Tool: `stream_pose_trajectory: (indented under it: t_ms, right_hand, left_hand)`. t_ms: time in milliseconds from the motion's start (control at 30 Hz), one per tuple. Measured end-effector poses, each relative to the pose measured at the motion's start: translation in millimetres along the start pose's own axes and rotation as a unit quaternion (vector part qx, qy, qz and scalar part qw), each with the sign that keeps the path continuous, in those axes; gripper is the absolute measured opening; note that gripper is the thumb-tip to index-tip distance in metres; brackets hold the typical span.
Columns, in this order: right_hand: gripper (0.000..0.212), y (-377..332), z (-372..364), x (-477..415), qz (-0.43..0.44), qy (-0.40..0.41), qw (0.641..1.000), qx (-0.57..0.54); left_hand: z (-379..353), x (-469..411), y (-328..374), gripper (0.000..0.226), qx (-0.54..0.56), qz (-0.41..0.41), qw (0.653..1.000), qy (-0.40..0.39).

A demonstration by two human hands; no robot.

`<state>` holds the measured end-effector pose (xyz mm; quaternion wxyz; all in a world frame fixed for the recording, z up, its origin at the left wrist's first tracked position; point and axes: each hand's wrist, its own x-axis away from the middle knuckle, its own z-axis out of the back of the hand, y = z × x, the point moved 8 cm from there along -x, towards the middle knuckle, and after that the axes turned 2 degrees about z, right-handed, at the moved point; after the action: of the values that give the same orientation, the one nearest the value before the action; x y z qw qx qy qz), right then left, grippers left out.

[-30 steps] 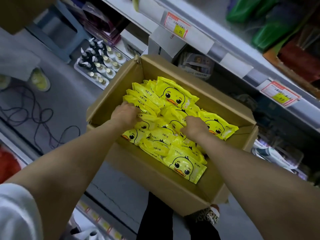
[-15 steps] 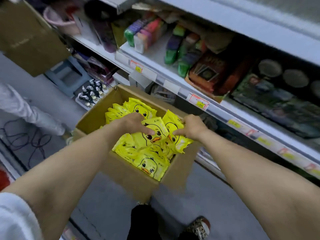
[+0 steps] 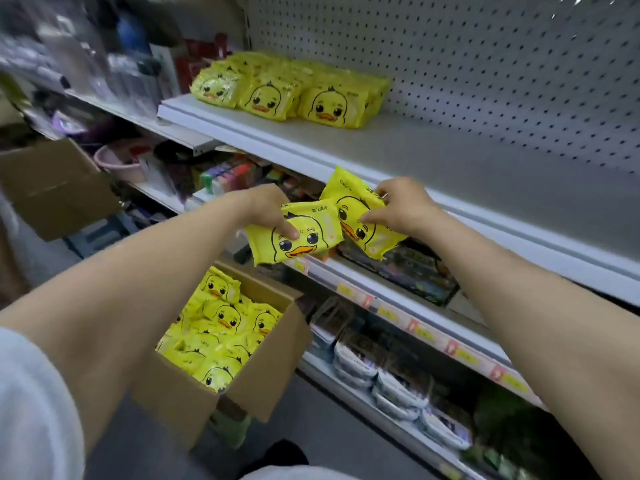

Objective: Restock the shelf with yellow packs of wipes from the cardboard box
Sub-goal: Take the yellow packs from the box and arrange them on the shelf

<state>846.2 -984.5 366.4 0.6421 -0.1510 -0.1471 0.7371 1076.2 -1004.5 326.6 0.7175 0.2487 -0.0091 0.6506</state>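
My left hand (image 3: 266, 211) grips a yellow duck-print pack of wipes (image 3: 298, 239) by its upper left corner, thumb on its face. My right hand (image 3: 401, 206) holds a second yellow pack (image 3: 356, 216) just right of it, tilted. Both packs hang in the air in front of the white shelf's front edge (image 3: 398, 174). Rows of the same yellow packs (image 3: 291, 91) stand at the left end of that shelf. Below my left forearm the open cardboard box (image 3: 270, 382) holds several more packs (image 3: 221, 334).
The shelf surface right of the stocked packs is bare, backed by white pegboard (image 3: 485, 64). Lower shelves (image 3: 415, 313) carry dark boxed goods and white-wrapped items. Another cardboard box (image 3: 52, 188) sits at the left. The grey floor (image 3: 311, 427) runs under the box.
Both hands have lifted out of the box, each with a pack, and risen to the upper shelf's edge. My view has swung up from the box to the shelves.
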Motion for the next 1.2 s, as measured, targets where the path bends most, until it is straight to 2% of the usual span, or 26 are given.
stream_pose_trajectory:
  t_ms: [167,300,500,633,767,833,967,1200]
  right_hand:
    - [0.039,14.2,72.5,13.5,0.005,0.059,0.998,-0.025]
    - [0.040,36.1,105.6,18.1,-0.010,0.098,0.994,-0.048]
    - [0.055,59.5,132.4,-7.1,-0.018,0.122,0.992,-0.022]
    - [0.047,70.8,142.7,-42.0,-0.035,0.135,0.990,-0.031]
    - [0.035,74.4,141.3,-83.2,-0.011,0.133,0.990,-0.037]
    - [0.033,76.2,138.7,-102.4,0.000,0.125,0.991,-0.039]
    - [0.036,79.1,133.0,-133.9,0.009,0.117,0.992,-0.052]
    - [0.045,86.3,125.7,-172.9,0.005,0.103,0.991,-0.085]
  left_hand:
    - [56.0,12.2,63.4,0.043,-0.036,-0.024,0.998,0.036]
    - [85.4,-0.7,95.9,0.068,-0.076,-0.049,0.993,0.073]
    - [114.4,-46.5,111.7,0.051,-0.071,-0.082,0.991,0.079]
    - [128.0,-92.1,113.6,0.095,-0.083,-0.070,0.990,0.087]
    - [136.0,-140.7,106.1,0.110,-0.131,-0.051,0.989,0.049]
    - [143.0,-158.8,107.0,0.101,-0.158,-0.075,0.984,0.036]
    - [161.5,-185.0,111.0,0.062,-0.225,-0.119,0.967,0.025]
    - [180.9,-244.7,110.4,0.059,-0.242,-0.179,0.952,0.051]
